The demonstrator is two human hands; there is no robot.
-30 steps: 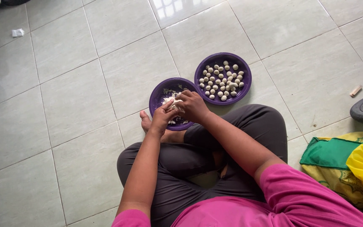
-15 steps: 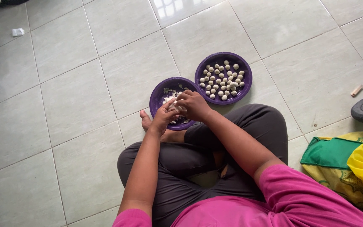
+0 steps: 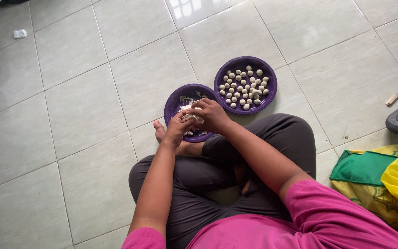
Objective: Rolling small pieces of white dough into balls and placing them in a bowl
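Pale dough lump over near purple bowl, pinched between left hand and right hand, ball-filled purple bowl just beyond, green-yellow cloth at right, forearms converging over crossed legs.

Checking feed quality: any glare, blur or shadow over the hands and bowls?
Head view: window glare on the floor tile above the bowls only; nearer purple bowl, left hand and right hand evenly lit and sharp, soft shadows; the white lump between the fingers too small to resolve.

Both hands pinch dough over purple bowl.
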